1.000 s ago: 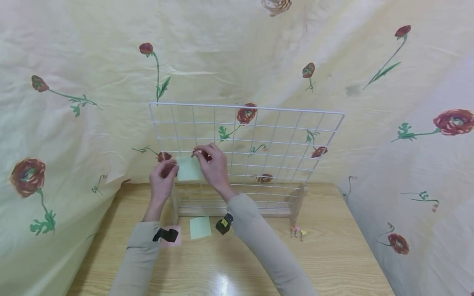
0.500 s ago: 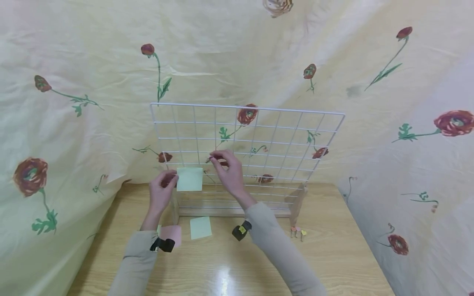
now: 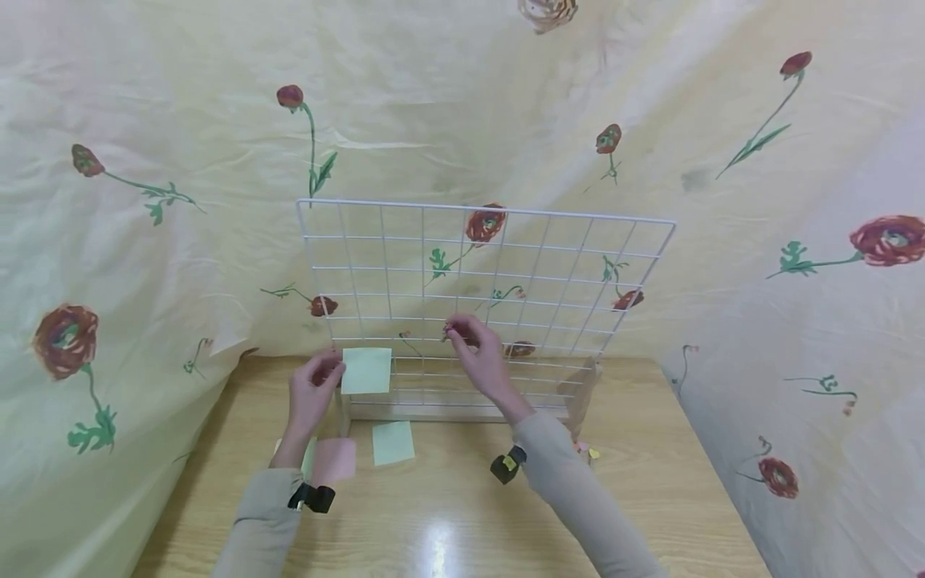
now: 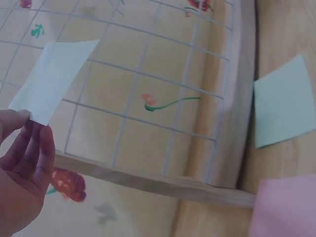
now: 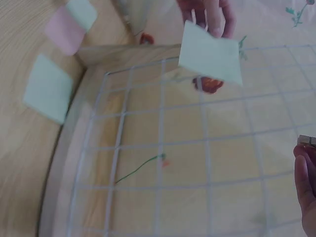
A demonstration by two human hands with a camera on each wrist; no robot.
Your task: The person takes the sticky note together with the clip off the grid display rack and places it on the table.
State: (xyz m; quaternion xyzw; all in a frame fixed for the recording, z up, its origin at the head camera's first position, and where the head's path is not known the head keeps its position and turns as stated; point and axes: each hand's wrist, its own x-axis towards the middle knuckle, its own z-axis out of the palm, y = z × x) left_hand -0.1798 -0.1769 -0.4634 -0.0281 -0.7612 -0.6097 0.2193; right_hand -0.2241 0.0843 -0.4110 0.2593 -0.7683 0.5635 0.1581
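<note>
My left hand (image 3: 309, 395) pinches a pale green paper note (image 3: 366, 371) by its edge, in front of the lower left of a white wire grid (image 3: 405, 238). In the left wrist view, thumb and fingertips grip a corner of that note (image 4: 57, 79). Farther right, my right hand (image 3: 482, 357) pinches a small wooden clothespin (image 3: 446, 331) before the middle of the grid. Only the pale end of the clothespin (image 5: 306, 140) shows at the edge of the right wrist view.
Wooden feet and a crossbar (image 3: 433, 413) hold the grid up on the table (image 3: 405, 522). A second green note (image 3: 393, 443) and a pink note (image 3: 335, 460) lie before it. Small clips with coloured tops (image 3: 594, 453) sit right, partly behind my right sleeve. Flowered cloth (image 3: 462, 96) hangs behind.
The held note has come down along the grid with my left hand. My right hand has moved away from the note, rightward and down, still holding the clothespin.
</note>
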